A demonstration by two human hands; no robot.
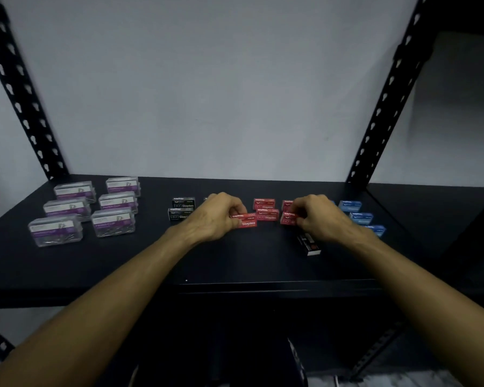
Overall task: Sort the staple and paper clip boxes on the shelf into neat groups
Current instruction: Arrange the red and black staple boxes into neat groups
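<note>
While each hand — left hand (217, 216), right hand (319, 216) — pinches a red staple box (246, 220), its length runs left-right.

Only 1 head-worn camera looked forward and down, close over the black shelf (95, 261), its wide lens apparently bowing the uprights (380, 107).

Black shelf (235, 263), matte board between perforated black uprights. Six clear paper clip boxes (92, 210) with purple labels, two columns of three, well left of the left-hand fingers (236, 212). Black staple boxes (181, 209) just left of those fingers. Red staple boxes (266, 212) between the two sets of fingers; some touched. Blue staple boxes (361, 216) beyond the right-hand fingers (301, 212). One black box (309, 244) nearer than them, askew.
</note>
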